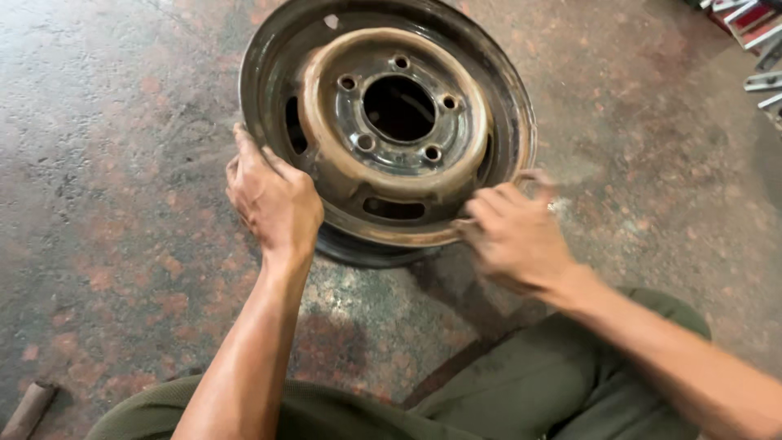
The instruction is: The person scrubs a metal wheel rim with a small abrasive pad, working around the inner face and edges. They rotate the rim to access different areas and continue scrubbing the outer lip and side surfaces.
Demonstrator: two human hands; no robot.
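Observation:
A rusty steel wheel rim [391, 122] with a round centre hole and several bolt holes stands tilted on a stained stone floor [122, 122]. My left hand [273, 200] grips the rim's lower left edge. My right hand [513, 236] is on the lower right edge, blurred by motion, fingers curled at the lip; something small may be pinched in them, but I cannot tell. My knees in olive-green trousers [538, 383] fill the bottom of the view.
A short rusty rod or pipe end [28, 409] lies on the floor at the bottom left. Metal frames or tools [753, 33] lie at the top right corner.

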